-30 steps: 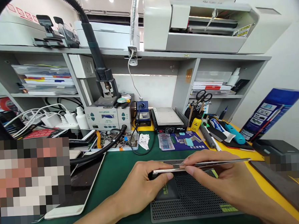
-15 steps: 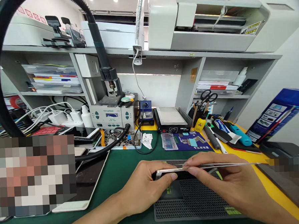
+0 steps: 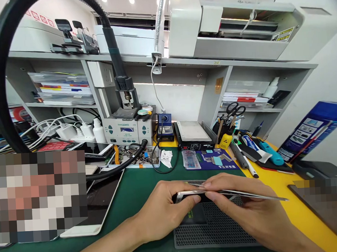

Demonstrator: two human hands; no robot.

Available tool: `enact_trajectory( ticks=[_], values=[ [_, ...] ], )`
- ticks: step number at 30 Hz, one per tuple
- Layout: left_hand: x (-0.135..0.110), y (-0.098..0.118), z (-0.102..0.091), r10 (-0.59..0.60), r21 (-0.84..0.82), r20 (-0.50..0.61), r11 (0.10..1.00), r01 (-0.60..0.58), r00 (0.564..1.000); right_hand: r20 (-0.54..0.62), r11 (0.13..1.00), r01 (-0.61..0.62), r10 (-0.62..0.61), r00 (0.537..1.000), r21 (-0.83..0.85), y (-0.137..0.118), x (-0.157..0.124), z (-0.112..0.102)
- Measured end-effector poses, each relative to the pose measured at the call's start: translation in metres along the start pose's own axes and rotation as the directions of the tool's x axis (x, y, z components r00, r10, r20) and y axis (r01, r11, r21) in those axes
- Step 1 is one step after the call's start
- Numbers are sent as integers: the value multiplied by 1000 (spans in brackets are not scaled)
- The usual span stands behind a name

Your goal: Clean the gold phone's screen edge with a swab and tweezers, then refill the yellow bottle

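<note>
Tilted down at its free end where it lay level a second ago, the long silver metal tweezers (image 3: 259, 197) now slope toward the yellow strip of worktop (image 3: 276, 184) on the right, while their tip stays at the same spot on the phone; the grip has been re-angled, not moved to a new place. On the left a white-framed tablet with a dark screen (image 3: 96, 208) lies flat on the green worktop (image 3: 138, 187), untouched. The left hand (image 3: 164, 211) is closed on the slim silver-edged phone (image 3: 189, 193), thumb on the near face and fingers behind, holding it on its long edge just above the black perforated mat (image 3: 219, 232); it has hardly shifted. The right hand (image 3: 243, 212) is narrowed to a pinch on the tweezers, fingertips touching the phone's upper edge. What the tip meets there is hidden by the fingers.
</note>
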State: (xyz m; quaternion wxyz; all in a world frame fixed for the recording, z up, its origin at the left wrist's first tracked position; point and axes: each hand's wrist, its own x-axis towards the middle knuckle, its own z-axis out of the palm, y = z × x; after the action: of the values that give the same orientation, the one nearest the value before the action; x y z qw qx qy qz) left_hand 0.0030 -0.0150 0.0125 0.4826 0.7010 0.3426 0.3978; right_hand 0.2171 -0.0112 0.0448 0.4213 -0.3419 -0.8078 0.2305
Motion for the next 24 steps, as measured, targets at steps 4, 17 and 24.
enact_trajectory(
  ticks=[4, 17, 24],
  values=[
    [0, 0, -1, -79, 23, 2, 997, 79, 997, -184, 989, -128, 114, 976, -69, -1, 2, -11],
    [1, -2, -1, -124, 41, -20, 991, 125, 992, -64, 982, -167, 162, 985, -91, -2, 7, -20],
    [1, -2, -1, -126, 37, -25, 991, 127, 992, -52, 982, -179, 176, 983, -67, -2, 7, -19]
  ],
)
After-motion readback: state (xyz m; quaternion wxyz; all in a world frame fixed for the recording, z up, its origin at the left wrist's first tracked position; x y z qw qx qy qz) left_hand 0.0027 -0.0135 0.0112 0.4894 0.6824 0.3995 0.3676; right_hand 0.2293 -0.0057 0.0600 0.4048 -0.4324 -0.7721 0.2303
